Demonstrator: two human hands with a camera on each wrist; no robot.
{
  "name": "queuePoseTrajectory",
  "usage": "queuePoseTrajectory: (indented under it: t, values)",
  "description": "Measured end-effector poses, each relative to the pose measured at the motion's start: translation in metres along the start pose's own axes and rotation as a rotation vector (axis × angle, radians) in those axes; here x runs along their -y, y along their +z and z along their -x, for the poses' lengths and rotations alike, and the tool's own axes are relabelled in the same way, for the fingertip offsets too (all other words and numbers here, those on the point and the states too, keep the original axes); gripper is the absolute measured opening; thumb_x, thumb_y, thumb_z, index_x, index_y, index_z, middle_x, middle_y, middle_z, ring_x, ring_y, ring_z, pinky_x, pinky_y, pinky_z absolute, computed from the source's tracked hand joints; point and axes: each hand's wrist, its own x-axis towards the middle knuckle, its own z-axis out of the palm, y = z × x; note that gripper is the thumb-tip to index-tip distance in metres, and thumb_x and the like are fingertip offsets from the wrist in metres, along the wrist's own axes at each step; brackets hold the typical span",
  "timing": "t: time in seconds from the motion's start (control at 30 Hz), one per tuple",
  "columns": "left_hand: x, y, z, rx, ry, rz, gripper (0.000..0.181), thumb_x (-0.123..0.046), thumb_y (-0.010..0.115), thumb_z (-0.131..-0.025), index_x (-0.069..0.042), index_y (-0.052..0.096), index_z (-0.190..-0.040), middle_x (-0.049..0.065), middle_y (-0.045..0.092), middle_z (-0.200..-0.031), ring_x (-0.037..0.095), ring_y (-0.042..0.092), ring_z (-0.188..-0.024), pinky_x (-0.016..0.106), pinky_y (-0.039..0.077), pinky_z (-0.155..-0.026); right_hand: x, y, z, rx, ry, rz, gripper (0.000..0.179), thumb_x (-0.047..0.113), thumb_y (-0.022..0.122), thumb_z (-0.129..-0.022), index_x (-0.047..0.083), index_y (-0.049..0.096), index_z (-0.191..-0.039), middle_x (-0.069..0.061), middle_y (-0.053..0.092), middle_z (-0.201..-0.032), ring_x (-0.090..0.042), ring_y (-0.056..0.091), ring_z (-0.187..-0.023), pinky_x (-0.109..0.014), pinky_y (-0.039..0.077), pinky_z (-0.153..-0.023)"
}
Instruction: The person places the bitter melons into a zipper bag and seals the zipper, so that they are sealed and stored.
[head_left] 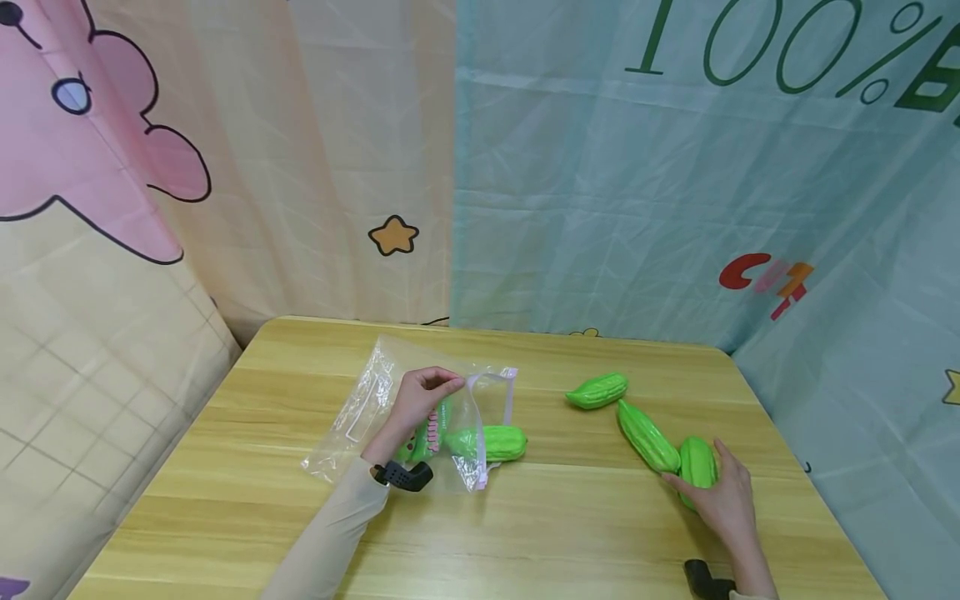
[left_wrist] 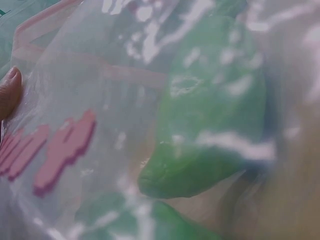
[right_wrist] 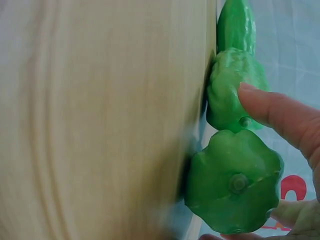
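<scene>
Thumb and fingertips of my left hand [head_left: 417, 404] pinch the upper edge of a clear zip bag [head_left: 375, 392] with a pale lilac mouth strip. A bright green bitter melon [head_left: 504, 443] lies at the bag's mouth, its right end showing. More green [left_wrist: 215, 110] shows through the plastic in the left wrist view, partly behind pink lettering [left_wrist: 65, 155]. My right hand [head_left: 723, 500] spreads around another bitter melon [head_left: 698, 462], thumb on its left and fingers on its right. In the right wrist view the straight thumb [right_wrist: 280, 110] overlaps the neighbouring melon [right_wrist: 232, 92].
A long bitter melon [head_left: 648, 437] lies slanted, its lower end against the one at my right hand. Farther back lies another melon [head_left: 597, 391], close to its tip. All rest on a wooden table [head_left: 570, 525], with printed curtains [head_left: 585, 208] behind.
</scene>
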Motion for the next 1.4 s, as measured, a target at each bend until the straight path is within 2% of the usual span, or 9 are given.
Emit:
queuePoseTrajectory:
  t: [0.27,0.6,0.87,1.1,1.4]
  values:
    - [0.001,0.0,-0.001,0.004,-0.005,-0.007,0.019,-0.012,0.071,-0.087,0.005,0.069,-0.095,0.002,0.07,-0.087,0.016,0.059,-0.082,0.025,0.046,-0.072,-0.004,0.002,0.0,0.041,0.002,0.047,0.108,0.032,0.081,-0.073,-0.016,0.013,-0.142,-0.041,0.024,-0.136,-0.054,0.02,-0.125,-0.064,0.026,-0.095]
    - [0.001,0.0,-0.001,0.004,0.001,-0.01,0.018,-0.011,0.07,-0.087,0.005,0.069,-0.095,0.002,0.07,-0.087,0.015,0.059,-0.081,0.024,0.046,-0.071,-0.004,0.0,-0.001,0.064,0.028,0.048,0.105,0.033,0.079,-0.075,-0.015,0.014,-0.142,-0.041,0.027,-0.133,-0.053,0.027,-0.12,-0.063,0.028,-0.094]
    - [0.031,-0.003,-0.014,-0.001,-0.017,0.016,0.02,-0.014,0.072,-0.086,0.003,0.069,-0.095,0.003,0.07,-0.088,0.016,0.059,-0.081,0.025,0.046,-0.07,-0.004,-0.001,0.0,0.07,0.045,0.047,0.104,0.032,0.078,-0.077,-0.015,0.014,-0.142,-0.041,0.027,-0.134,-0.054,0.028,-0.12,-0.063,0.027,-0.095]
    - [0.034,-0.002,-0.014,-0.021,0.001,0.004,0.023,-0.021,0.075,-0.084,0.0,0.071,-0.093,0.004,0.07,-0.088,0.019,0.06,-0.083,0.025,0.047,-0.072,-0.004,-0.002,0.001,0.079,0.06,0.041,0.102,0.033,0.077,-0.078,-0.015,0.014,-0.143,-0.041,0.027,-0.134,-0.054,0.029,-0.12,-0.063,0.027,-0.095]
    - [0.034,-0.002,-0.013,-0.025,0.031,0.016,0.022,-0.02,0.075,-0.083,0.0,0.071,-0.092,0.005,0.07,-0.087,0.02,0.06,-0.082,0.026,0.047,-0.07,-0.005,-0.002,0.002,0.052,0.079,0.036,0.096,0.031,0.077,-0.078,-0.015,0.021,-0.141,-0.042,0.03,-0.133,-0.055,0.033,-0.118,-0.062,0.028,-0.094]
